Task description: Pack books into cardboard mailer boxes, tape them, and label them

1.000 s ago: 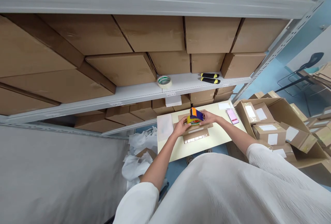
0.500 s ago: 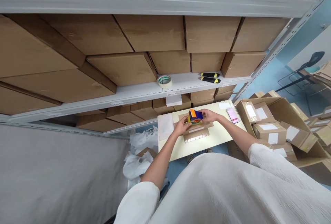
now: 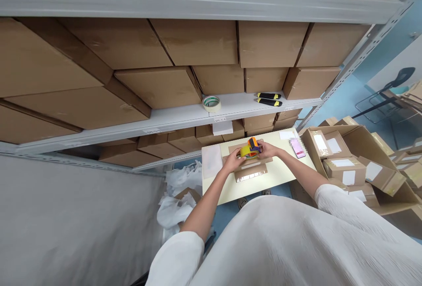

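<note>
Above the small cream table (image 3: 283,171) my left hand (image 3: 233,161) and my right hand (image 3: 267,149) hold a tape dispenser (image 3: 253,144) between them. It has orange and dark blue parts and carries a yellow tape roll (image 3: 245,151). My left fingers are closed at the roll's left side, and my right fingers grip the right side. Beneath the dispenser lies flat brown cardboard (image 3: 251,172), with a shiny strip along its near edge. My fingers hide part of the dispenser.
A phone (image 3: 298,148) lies at the table's right. An open carton (image 3: 311,145) holding labelled small boxes stands beside it. On the shelf (image 3: 234,104) in front are a masking tape roll (image 3: 211,104) and two cutters (image 3: 268,101). White plastic wrapping (image 3: 174,209) sits below left.
The tape dispenser has turned in my hands. Its orange part has shifted right, and more of the yellow roll shows. Both hands keep their hold.
</note>
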`<state>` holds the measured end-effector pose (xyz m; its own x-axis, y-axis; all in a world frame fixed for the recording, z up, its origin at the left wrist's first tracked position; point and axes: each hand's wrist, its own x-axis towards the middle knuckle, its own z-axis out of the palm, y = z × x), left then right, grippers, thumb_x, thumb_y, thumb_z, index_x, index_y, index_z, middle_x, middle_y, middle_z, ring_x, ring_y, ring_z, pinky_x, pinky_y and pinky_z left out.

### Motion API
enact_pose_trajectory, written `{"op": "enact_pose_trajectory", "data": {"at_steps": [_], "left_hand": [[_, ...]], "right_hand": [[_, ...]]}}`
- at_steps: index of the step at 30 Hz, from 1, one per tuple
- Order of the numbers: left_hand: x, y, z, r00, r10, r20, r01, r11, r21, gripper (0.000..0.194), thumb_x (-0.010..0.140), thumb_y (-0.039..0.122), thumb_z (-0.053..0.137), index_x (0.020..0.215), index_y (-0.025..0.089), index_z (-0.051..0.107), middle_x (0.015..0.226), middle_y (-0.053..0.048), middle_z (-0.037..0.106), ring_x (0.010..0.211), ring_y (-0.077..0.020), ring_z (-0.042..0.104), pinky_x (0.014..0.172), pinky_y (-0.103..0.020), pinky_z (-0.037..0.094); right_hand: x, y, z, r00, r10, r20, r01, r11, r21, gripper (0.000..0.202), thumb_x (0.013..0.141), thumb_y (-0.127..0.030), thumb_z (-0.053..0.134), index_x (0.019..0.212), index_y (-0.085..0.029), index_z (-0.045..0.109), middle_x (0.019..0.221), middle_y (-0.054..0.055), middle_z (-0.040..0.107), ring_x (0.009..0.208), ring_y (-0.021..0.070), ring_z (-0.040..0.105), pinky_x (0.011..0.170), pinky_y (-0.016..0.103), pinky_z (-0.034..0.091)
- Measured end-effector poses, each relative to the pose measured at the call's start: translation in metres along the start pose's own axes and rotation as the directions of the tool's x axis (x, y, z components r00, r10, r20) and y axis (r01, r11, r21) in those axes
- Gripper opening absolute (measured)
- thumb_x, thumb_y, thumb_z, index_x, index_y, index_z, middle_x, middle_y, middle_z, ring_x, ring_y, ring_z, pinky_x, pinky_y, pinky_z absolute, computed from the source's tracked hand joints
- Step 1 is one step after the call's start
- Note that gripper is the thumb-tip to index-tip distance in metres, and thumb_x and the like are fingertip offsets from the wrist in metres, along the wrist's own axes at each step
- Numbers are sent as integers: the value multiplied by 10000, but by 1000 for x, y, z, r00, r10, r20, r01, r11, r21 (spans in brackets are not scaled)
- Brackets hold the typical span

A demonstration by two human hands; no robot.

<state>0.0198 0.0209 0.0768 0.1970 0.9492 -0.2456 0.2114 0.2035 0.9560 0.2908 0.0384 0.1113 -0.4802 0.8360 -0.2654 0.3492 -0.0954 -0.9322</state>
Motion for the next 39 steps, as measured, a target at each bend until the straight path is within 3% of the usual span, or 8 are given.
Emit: {"op": "enact_pose_trajectory", "data": {"at_steps": [4,9,13,20,28,33,39], "left_hand": [[0,2,0,997,16,77,-29,985,167,702,729,434,927,1360,229,696,1389,-138,735,1326,-358,668,1179,-506,492],[-2,5,0,995,100,10,-101,983,156,751,759,400,910,1443,238,646,1542,-166,615,1315,-341,664,1138,-495,526],[-3,6,0,998,63,-31,-62,997,39,698,719,351,938,1362,243,688,1405,-150,679,1184,-314,705,1037,-490,585],[-3,13,-1,991,17,-130,-39,985,-166,567,678,137,872,1215,223,714,1213,-116,749,1059,-239,733,1021,-454,598],[1,23,1,971,-82,-224,22,966,-257,396,676,109,852,1040,196,722,1073,-102,772,974,-225,753,966,-422,616],[2,26,2,950,-200,-240,120,942,-314,407,645,65,855,1006,193,718,1036,-87,775,925,-208,745,880,-378,621],[6,28,1,927,-285,-244,182,911,-371,429,647,28,811,1008,208,665,899,-37,745,834,-180,726,769,-314,595]], "right_hand": [[2,7,-1,1000,-11,-6,11,1000,11,764,647,-136,914,1333,-203,585,1275,106,706,1122,268,738,961,393,667],[5,12,0,1000,-4,-26,4,1000,3,751,658,-120,904,1330,-207,581,1284,108,708,1092,257,750,968,403,670],[6,14,1,1000,-2,-17,3,1000,25,750,657,-129,913,1324,-208,578,1290,116,712,1105,263,752,963,411,672],[5,4,1,1000,19,-10,-19,1000,-21,763,666,-137,907,1346,-202,566,1267,105,723,1053,258,753,964,423,660],[2,-12,4,998,39,-47,-44,994,-103,736,641,-124,909,1314,-169,615,1202,100,738,988,254,747,903,396,658],[0,-12,6,999,-16,-33,14,996,-85,750,662,-242,937,1339,-201,616,1261,97,734,1085,279,740,947,425,649],[1,-9,10,990,-114,-89,74,930,-361,708,689,-190,836,1365,-219,630,1238,68,762,1080,262,738,972,380,603]]}}
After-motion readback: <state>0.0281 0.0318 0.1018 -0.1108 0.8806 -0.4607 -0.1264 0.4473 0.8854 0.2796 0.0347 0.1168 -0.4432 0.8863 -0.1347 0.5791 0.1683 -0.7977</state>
